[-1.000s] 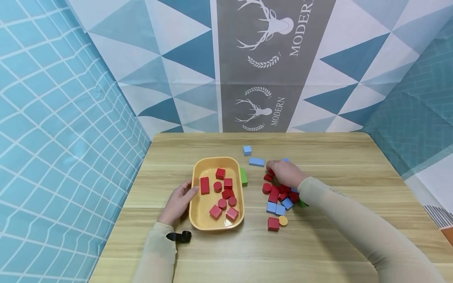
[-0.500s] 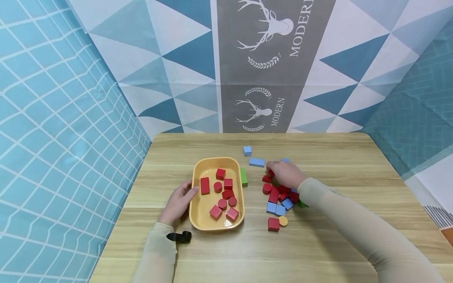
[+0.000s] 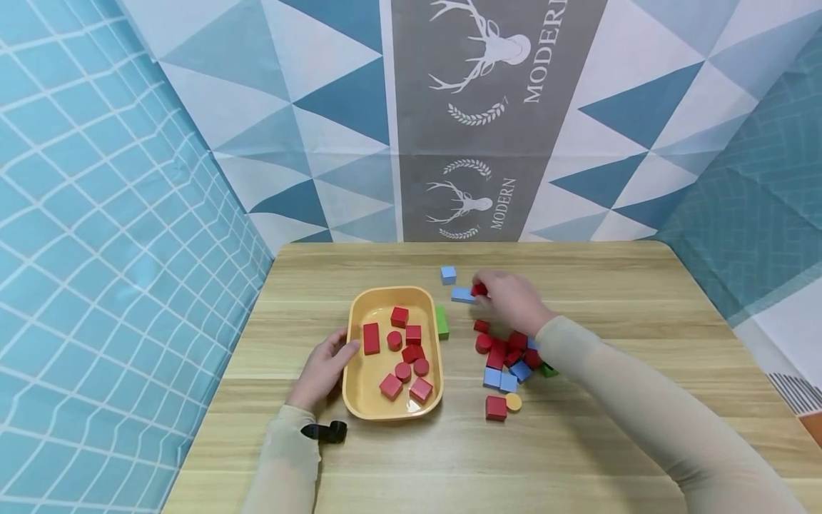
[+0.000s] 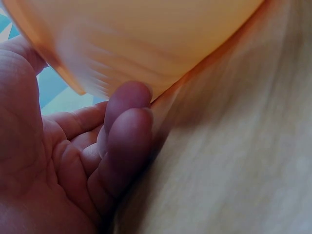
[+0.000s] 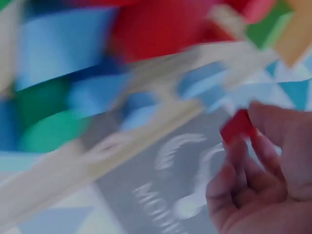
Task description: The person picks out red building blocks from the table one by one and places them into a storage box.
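Note:
My right hand (image 3: 514,300) pinches a small red block (image 3: 479,289) between thumb and fingers, held above the pile; the block (image 5: 237,127) also shows in the right wrist view. My left hand (image 3: 322,368) grips the left side of a yellow plastic tray (image 3: 354,396), its thumb at the rim. The left wrist view has this hand's curled fingers (image 4: 129,141) against the tray's outer wall (image 4: 161,44). Inside the tray lie several red blocks, among them a red rectangular block (image 3: 371,338) and a red cylinder (image 3: 402,371).
Right of the tray lies a mixed pile with red blocks (image 3: 496,353), blue blocks (image 3: 492,378) and a partly hidden green block (image 3: 549,370). A green block (image 3: 442,323) stands against the tray. Farther back are a blue cube (image 3: 448,275) and a blue bar (image 3: 462,295).
My right hand has risen from the pile and moved slightly left and back, with the red block in its fingers. My left hand and the tray have stayed in place.

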### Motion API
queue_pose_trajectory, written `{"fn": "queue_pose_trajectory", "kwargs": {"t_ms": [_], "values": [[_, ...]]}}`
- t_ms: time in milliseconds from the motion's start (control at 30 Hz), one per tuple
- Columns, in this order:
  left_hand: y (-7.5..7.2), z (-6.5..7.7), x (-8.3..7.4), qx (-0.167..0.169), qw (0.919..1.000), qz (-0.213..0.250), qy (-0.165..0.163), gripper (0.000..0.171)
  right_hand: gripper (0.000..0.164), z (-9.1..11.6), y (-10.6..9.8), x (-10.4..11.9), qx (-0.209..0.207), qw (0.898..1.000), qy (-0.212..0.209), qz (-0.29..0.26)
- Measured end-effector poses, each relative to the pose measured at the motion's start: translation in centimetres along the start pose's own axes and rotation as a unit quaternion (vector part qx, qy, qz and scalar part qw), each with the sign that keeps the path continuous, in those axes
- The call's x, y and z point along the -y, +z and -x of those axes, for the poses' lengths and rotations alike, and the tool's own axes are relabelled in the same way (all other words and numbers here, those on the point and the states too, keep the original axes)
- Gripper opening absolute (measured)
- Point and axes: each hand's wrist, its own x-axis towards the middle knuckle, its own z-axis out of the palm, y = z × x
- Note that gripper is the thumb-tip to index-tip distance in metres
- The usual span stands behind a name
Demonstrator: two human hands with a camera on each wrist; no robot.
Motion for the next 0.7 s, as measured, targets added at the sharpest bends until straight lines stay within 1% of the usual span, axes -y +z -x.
{"fn": "queue_pose_trajectory", "kwargs": {"t_ms": [67,100,167,233,300,367,400,467,533,700], "values": [[-0.1,0.1,0.0,0.003,1.0000,0.001,0.007,0.058,0.030,-0.3,-0.4,2.2,-0.034,0.999,-0.028,-0.016],[-0.1,0.3,-0.4,0.006,0.9999,0.002,0.008,0.058,0.028,-0.3,-0.6,3.5,-0.043,0.998,-0.044,-0.028],[-0.1,0.8,-1.2,0.010,0.9999,-0.005,0.010,0.060,0.026,-0.3,-0.5,6.1,-0.049,0.994,-0.081,-0.047],[-0.1,0.7,-1.2,0.007,0.9999,-0.008,0.010,0.060,0.028,-0.1,-0.1,8.5,-0.044,0.991,-0.109,-0.063],[-0.1,0.6,-1.0,0.004,0.9999,-0.012,0.006,0.060,0.029,0.1,0.4,10.6,-0.023,0.988,-0.136,-0.072],[-0.2,0.2,-0.2,-0.001,0.9999,-0.010,0.007,0.059,0.031,0.2,1.2,12.1,-0.001,0.985,-0.155,-0.074],[-0.2,-0.1,0.3,-0.002,0.9999,-0.007,0.008,0.058,0.032,0.3,1.7,12.7,0.010,0.984,-0.160,-0.078],[-0.2,-0.1,0.1,0.000,1.0000,-0.006,0.008,0.057,0.032,0.3,2.8,13.2,0.030,0.982,-0.173,-0.075],[-0.1,0.0,-0.2,0.004,1.0000,-0.002,0.006,0.057,0.031,0.3,3.8,13.4,0.048,0.981,-0.175,-0.064],[0.1,1.1,-2.2,0.010,0.9998,-0.014,0.006,0.056,0.024,0.4,5.7,13.2,0.098,0.982,-0.158,-0.036]]}}
